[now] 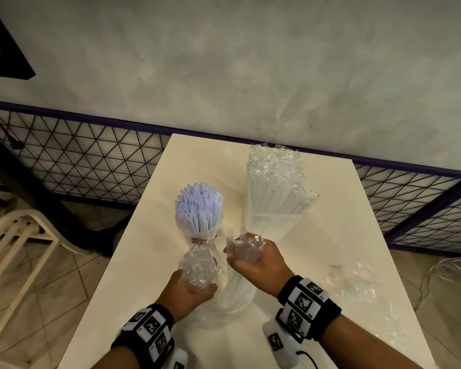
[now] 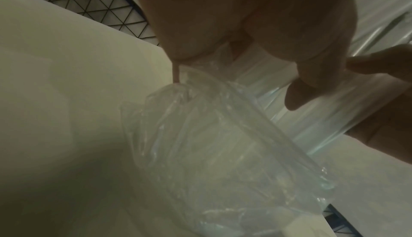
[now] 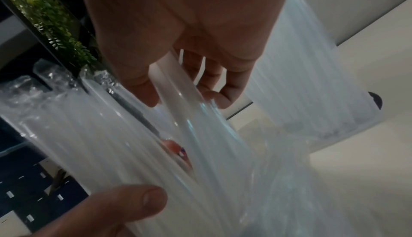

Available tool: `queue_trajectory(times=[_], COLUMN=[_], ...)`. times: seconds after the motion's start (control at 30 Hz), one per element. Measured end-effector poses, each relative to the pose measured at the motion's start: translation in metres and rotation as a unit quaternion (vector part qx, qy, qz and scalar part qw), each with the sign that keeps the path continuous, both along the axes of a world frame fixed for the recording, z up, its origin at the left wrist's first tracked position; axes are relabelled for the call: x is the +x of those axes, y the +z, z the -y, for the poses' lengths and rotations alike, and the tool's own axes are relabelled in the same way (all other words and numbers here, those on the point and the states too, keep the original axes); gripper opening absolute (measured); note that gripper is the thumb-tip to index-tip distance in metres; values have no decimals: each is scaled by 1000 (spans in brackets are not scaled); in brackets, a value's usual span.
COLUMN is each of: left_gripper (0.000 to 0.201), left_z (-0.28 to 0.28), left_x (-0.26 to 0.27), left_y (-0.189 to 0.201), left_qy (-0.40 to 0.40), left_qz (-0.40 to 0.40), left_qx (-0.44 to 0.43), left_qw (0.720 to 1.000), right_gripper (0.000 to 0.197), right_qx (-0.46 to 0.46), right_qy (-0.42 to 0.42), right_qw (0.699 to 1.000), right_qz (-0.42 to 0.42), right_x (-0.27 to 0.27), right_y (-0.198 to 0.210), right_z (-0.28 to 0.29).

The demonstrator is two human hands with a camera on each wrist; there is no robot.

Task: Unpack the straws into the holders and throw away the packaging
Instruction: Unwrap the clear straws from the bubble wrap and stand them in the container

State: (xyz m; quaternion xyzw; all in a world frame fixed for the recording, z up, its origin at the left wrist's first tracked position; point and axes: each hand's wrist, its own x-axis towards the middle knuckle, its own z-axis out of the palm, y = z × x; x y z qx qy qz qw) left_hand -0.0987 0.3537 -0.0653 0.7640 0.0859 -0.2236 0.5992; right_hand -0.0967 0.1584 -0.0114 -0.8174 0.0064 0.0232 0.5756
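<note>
On the white table point(image 1: 149, 262) a bundle of pale blue-white straws point(image 1: 198, 209) stands upright in a clear holder. My left hand point(image 1: 194, 286) grips a crumpled clear plastic bag point(image 1: 197, 265) point(image 2: 223, 135) that narrows to a labelled neck at the holder's near side. My right hand point(image 1: 250, 259) grips another bunch of clear plastic point(image 1: 246, 245) point(image 3: 189, 103), pinched between thumb and fingers. Below both hands, translucent straws in plastic point(image 1: 237, 291) point(image 3: 89, 143) reach down to the table. A second wrapped pack of clear straws point(image 1: 274, 193) is behind.
A loose crumpled piece of clear packaging point(image 1: 357, 286) lies on the table's right side. A wire-mesh fence point(image 1: 77, 161) runs behind the table under a grey wall. A cream plastic chair point(image 1: 16, 249) stands on the tiled floor at left.
</note>
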Motion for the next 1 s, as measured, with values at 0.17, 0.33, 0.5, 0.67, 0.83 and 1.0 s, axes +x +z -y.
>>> queue_trajectory(times=[0.17,0.33,0.5,0.67,0.83,1.0], left_gripper=[56,69,89,97,86,23], left_z=[-1,-4,-7,-7,-5,-3], left_x=[2,4,6,5,3,1], left_y=[2,-8,-20,-18,-13,-7], left_qy=[5,6,7,4,8,-12], left_qz=[-15,-21,-35,-54,-53,-34], left_qx=[13,23,43,48,35,41], left_qw=[1000,1000,998,997,998,999], right_gripper=[28,18,18,18,18,21], right_qx=[-38,-27,-10,-38,-74,-50], right_qy=[-2,10,-38,-67,-42,-32], right_qw=[999,996,979,971,981,983], right_qz=[17,86,199,225,177,174], right_x=[8,25,50,76,90,94], right_y=[32,99,169,184,166,177], right_z=[19,45,74,88,85,94])
